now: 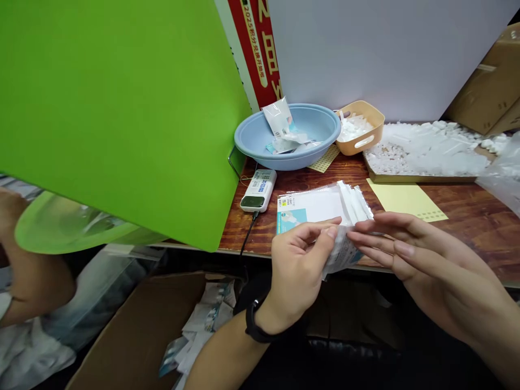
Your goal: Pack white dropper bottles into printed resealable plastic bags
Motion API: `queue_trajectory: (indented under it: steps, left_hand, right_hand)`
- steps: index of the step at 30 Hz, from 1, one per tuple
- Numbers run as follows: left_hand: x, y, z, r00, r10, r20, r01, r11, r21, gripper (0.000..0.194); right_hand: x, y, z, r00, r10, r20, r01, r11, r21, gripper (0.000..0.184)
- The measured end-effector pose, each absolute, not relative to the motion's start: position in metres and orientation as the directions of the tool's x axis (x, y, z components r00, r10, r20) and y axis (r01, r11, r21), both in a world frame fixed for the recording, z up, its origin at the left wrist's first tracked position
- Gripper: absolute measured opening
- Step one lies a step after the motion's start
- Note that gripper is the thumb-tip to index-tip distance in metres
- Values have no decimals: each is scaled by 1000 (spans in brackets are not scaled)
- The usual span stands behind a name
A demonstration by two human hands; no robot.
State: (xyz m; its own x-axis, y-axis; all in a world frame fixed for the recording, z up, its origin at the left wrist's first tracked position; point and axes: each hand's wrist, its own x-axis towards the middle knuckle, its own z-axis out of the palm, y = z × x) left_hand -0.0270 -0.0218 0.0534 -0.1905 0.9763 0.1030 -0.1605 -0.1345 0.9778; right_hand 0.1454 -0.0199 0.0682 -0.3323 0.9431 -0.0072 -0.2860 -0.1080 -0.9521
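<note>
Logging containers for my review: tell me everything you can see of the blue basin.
The blue basin is pale, wide and rounded, with a smooth rim; it looks like plastic. It sits open side up on the brown table. Several white-and-blue packets lie inside, one propped up above the far rim. A tan bin stands close at its right; whether they touch is unclear. A dotted yellow sheet shows below its front right edge.
</note>
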Motion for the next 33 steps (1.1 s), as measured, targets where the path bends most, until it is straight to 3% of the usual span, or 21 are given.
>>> queue_trajectory:
  steps: [4,9,13,18,26,33]
  left_hand:
    - [-26,-26,60,-198,970,139,-114,-164,980,9]
    - [-25,-27,63,-180,966,187,-69,-202,977,11]
    - [-22,-29,63,-168,961,220,-40,-230,972,13]
    - [-17,-32,61,-174,944,282,19,-283,959,11]
    - [-17,-32,58,-165,887,431,127,-414,901,12]
    - [-20,-31,59,-98,842,531,169,-512,842,13]
  right_hand:
    - [143,-22,69,-333,943,-11,-340,-131,-931,19]
    - [138,-22,69,-353,936,-3,-269,-105,-957,16]
    - [134,-22,72,-293,946,136,7,144,-990,16]
    - [129,-16,78,-299,857,420,282,499,-819,12]
    - [128,-7,80,-334,784,523,332,617,-713,11]
    - [135,-5,86,-430,737,521,362,670,-649,11]
